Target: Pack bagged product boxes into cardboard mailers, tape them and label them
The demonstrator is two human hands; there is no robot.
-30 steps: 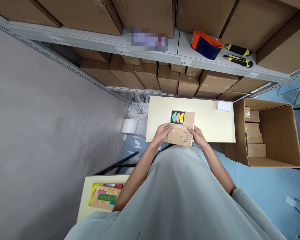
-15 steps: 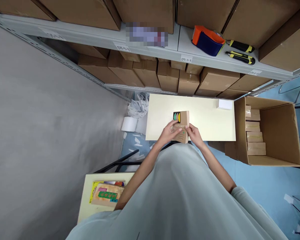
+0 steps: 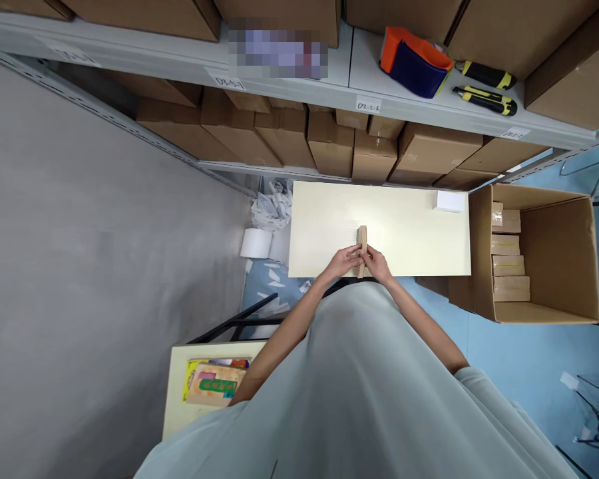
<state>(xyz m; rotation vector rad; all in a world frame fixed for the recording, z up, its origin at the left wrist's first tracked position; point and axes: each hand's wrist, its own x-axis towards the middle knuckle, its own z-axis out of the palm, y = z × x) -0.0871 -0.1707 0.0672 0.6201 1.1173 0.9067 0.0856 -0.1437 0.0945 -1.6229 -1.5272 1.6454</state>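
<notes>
A thick small book (image 3: 362, 235) stands on edge between my two hands, over the front part of the cream tabletop (image 3: 324, 213). Its page edges face up toward me, and its cover is turned mostly out of sight. From the left side, my left hand (image 3: 345, 261) presses its fingers against the book. My right hand (image 3: 378, 263) grips the other side, thumb and fingers closed on it. Both hands meet near the middle of the book.
To the right, an open carton (image 3: 559, 253) holds several small brown packages (image 3: 509, 265). A white box (image 3: 449, 201) lies at the table's back right. Shelving ahead bears cartons, a tape dispenser (image 3: 414, 63) and cutters (image 3: 486, 100). Books (image 3: 214, 382) lie on a side table at lower left.
The book has turned from cover-up to standing on edge, so its cover no longer faces me. My hands have come closer together around it. The view has shifted slightly.
</notes>
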